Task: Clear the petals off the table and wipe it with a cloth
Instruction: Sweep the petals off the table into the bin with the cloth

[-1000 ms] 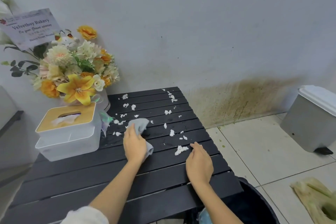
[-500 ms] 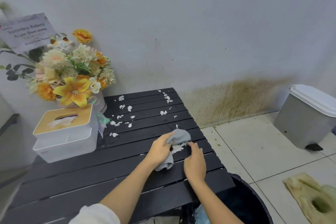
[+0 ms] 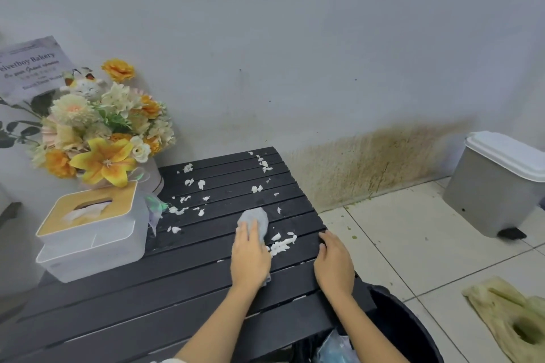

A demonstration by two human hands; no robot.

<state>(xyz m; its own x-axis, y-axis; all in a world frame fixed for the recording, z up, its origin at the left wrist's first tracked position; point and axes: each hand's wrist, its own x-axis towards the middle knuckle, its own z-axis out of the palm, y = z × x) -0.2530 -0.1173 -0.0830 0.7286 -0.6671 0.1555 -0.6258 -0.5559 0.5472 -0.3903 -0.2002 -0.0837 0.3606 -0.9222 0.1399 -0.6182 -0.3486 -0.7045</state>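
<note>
Pressing crumpled grey cloth [image 3: 257, 219] on slatted table [image 3: 165, 292] — left hand [image 3: 250, 259] flat, right hand [image 3: 333, 265] resting loose.

The left hand [image 3: 250, 256] presses a cloth [image 3: 257, 219] flat on the bench [image 3: 147, 318], just beside heaped petals [image 3: 281, 244]. The right hand [image 3: 334, 264] rests at the right edge. Others dot the far half.

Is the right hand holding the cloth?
No, the left hand presses the grey cloth; the right hand rests bare at the edge of the table.
</note>
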